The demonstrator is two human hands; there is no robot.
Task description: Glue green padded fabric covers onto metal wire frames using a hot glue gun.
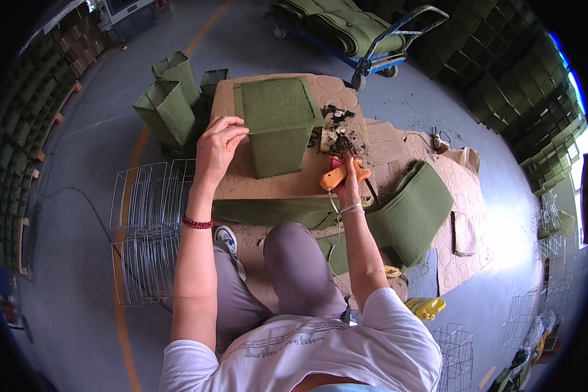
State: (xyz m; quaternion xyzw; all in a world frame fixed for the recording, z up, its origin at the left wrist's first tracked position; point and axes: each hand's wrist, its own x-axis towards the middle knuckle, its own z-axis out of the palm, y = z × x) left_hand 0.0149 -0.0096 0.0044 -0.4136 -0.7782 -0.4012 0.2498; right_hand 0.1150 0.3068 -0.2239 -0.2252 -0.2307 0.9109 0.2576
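A green felt box (279, 153) stands on a cardboard-topped work surface (232, 186) before me, its flat green panel (274, 101) uppermost. My left hand (221, 147) is at the panel's near left corner, thumb and fingers pinched together on its edge. To the right of the box, my right hand (351, 183) is wrapped round an orange glue gun (334, 177) with a pale cord trailing down by my forearm. The gun's front end lies over clumps of black glue (346, 145) on the cardboard; its tip is hard to make out.
Tall green felt boxes (166, 114) stand at the left, above stacked wire frames (147, 242). Folded green felt panels (411, 212) lie on floor cardboard at the right, near a yellow bottle (426, 307). Behind stands a blue trolley (366, 64) loaded with felt.
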